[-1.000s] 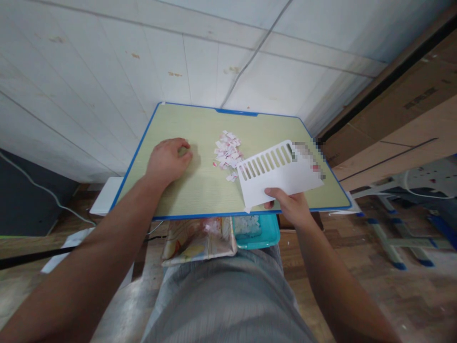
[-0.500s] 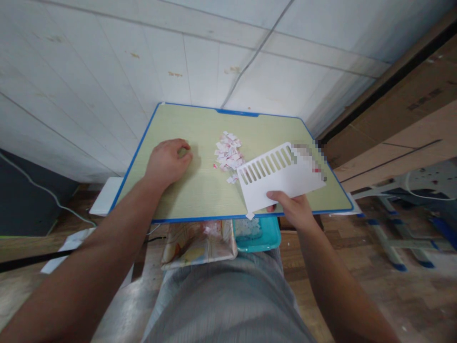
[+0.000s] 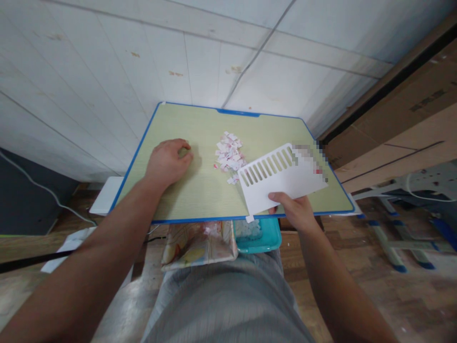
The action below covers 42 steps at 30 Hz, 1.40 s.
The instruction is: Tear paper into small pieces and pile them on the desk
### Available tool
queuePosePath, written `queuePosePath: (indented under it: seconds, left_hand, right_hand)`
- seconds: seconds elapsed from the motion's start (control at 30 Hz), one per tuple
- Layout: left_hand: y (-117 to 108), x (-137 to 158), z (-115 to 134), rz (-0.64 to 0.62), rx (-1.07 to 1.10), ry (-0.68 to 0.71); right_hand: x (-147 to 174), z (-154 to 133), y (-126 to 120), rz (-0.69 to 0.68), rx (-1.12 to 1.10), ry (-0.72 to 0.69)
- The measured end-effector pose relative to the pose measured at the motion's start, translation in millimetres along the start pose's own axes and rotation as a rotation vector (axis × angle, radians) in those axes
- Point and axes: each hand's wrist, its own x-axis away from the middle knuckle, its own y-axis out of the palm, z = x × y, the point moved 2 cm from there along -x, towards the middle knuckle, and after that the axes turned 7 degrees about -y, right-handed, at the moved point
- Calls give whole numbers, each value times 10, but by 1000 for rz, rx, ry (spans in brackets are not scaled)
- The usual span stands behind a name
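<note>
My right hand (image 3: 298,209) grips the near edge of a white flat sheet with a row of long slots (image 3: 278,183), thumb on top and fingers underneath. The sheet is held slantwise over the right half of the table (image 3: 200,195); part of its far right is pixelated. Close to its left end lies a loose pile of small white and pinkish paper pieces (image 3: 229,151). One small white piece (image 3: 249,219) is at the sheet's near corner, by the table's front edge. Left of the pile, my left hand (image 3: 169,159) rests on the table, loosely curled, thumb and forefinger apart, holding nothing.
Below the front edge are a turquoise tub (image 3: 271,243) with pale bits inside and a patterned cloth-like container (image 3: 200,250), both near my lap. A white panelled wall (image 3: 143,71) with a cable stands behind the table. Cardboard boxes (image 3: 400,119) line the right side.
The near corner of the slotted sheet has dipped very slightly, and the small white piece there sits a touch lower. Both hands hold nearly the same positions.
</note>
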Motion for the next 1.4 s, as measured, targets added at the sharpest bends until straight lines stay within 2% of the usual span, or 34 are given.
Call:
queuePosePath:
  seconds: [0.27,0.5,0.7,0.93,1.1,1.3,1.4]
  left_hand:
    - [8,-7,-22,8,35,8]
    - [4,-10,-5,7,-2,32]
    - [10,-8,-2,41,21,13]
    - [5,5,19,48,12,4]
    - [-2,8,27,46,25,-1]
    - [-11,5,18,35,16,1]
    - [-11,5,21,40,15,9]
  right_hand:
    - [14,52,-12,16,17,4]
    - [-44,7,34,46,50,-106]
    - [-137,-1,191,154,49,-110]
    - [-195,-34,417,71,111,-90]
    - [-166,-75,386,39,179,-78]
    - [-147,-104,325,123,137,-97]
    - [-166,-76,330,120,120,-99]
